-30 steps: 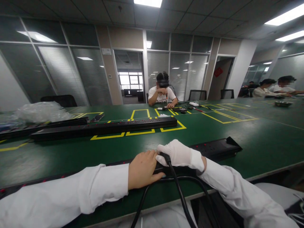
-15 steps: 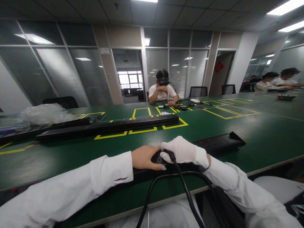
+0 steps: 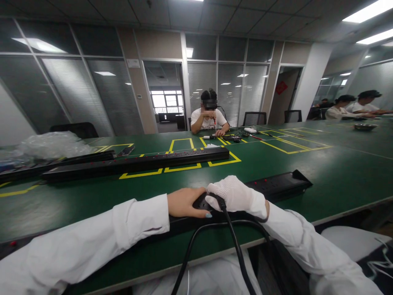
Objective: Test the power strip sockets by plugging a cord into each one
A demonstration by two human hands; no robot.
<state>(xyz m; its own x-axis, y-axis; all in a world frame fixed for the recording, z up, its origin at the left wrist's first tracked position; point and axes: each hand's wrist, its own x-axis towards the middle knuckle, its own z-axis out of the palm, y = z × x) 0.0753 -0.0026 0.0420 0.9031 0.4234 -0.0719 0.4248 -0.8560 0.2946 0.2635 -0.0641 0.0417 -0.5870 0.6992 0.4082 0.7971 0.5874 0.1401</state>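
Note:
A long black power strip [image 3: 276,185] with red switches lies along the near edge of the green table, partly covered by my arms. My left hand [image 3: 186,203], bare, is wrapped over the strip, thumb on the near side and fingers out of sight behind it. Close beside it, my right hand [image 3: 235,197] in a white dotted glove is closed around a black power plug [image 3: 220,201] at the strip's top face. The plug's prongs are hidden. From the plug a thick black cable [image 3: 238,246] runs down over the table edge, and a loop of cable arches beside it.
Another long black power strip [image 3: 138,161] lies further back across yellow tape marks [image 3: 141,176]. Clear plastic wrapping [image 3: 55,147] is heaped at the left. Opposite sits a person [image 3: 210,116] with a headset, near small devices and cables. A metal bowl [image 3: 364,127] stands far right.
The whole view has shifted slightly. Both hands keep the same hold on the strip and plug, with no clear movement of either.

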